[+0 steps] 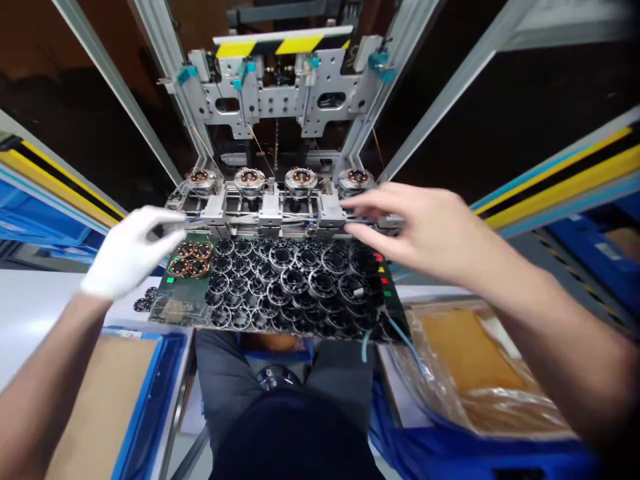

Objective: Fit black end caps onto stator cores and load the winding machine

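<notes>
My left hand, in a white glove, hovers at the left end of the winding fixture, its thumb and fingers curved apart with nothing visible between them. Just below its fingertips lie several copper-wound stator cores on a dark green board. My bare right hand reaches over the fixture's right end, thumb and forefinger apart near a grey block. Nothing shows in its grip; some of its fingers are hidden. Several wound coils sit on the fixture, one of them a coil just beyond my right fingers.
Many black rings crowd the board in front of me. Behind the fixture rises a metal plate with a striped bar. Yellow-black guards flank the station. Dark cores, a blue tray and a plastic-lined box lie beside me.
</notes>
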Motion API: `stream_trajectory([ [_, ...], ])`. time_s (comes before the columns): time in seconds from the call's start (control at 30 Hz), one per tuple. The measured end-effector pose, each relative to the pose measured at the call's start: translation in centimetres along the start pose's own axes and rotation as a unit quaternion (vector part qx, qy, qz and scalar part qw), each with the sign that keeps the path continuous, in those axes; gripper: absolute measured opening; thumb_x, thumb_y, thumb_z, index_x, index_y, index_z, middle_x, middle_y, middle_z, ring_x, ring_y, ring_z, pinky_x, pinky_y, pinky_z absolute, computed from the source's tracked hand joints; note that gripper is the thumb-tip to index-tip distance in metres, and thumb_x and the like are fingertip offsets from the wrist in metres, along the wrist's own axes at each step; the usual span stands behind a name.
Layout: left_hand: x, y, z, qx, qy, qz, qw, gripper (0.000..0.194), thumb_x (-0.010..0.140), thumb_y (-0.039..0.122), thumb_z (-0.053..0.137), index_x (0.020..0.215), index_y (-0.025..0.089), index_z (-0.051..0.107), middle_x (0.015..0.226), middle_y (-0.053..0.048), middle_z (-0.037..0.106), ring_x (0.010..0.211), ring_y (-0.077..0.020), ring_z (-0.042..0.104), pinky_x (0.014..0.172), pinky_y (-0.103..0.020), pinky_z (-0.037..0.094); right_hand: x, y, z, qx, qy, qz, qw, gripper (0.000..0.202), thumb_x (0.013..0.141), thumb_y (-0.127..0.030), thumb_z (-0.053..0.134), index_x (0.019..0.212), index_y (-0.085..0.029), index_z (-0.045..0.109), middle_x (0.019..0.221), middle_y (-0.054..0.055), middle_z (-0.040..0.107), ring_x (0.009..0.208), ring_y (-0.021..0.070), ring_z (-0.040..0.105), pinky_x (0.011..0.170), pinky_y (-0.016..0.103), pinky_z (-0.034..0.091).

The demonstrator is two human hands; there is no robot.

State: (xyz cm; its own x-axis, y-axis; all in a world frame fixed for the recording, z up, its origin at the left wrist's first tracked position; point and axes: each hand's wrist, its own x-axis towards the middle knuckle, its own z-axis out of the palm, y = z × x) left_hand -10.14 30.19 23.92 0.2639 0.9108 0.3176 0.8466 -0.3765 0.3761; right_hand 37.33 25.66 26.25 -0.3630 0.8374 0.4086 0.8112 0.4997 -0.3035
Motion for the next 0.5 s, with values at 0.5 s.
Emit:
stream_trajectory([
  [0.5,21.1,-7.7,10.3,0.188,-0.097,0.130,0.969,0.035,0.099,0.029,0.060,0.120,0.022,0.087,0.143,-0.013,0.075,0.133,-0.0375,0.061,0.112,-0.053,0.052,23.0,5.1,15.4,-0.124,-0.160,0.043,0.978,0.005,0.093,-0.018,0.080,0.097,-0.019,0.084,0.089,0.005,0.078,0.088,0.0250,0.072,0.095,0.048,0.058],
])
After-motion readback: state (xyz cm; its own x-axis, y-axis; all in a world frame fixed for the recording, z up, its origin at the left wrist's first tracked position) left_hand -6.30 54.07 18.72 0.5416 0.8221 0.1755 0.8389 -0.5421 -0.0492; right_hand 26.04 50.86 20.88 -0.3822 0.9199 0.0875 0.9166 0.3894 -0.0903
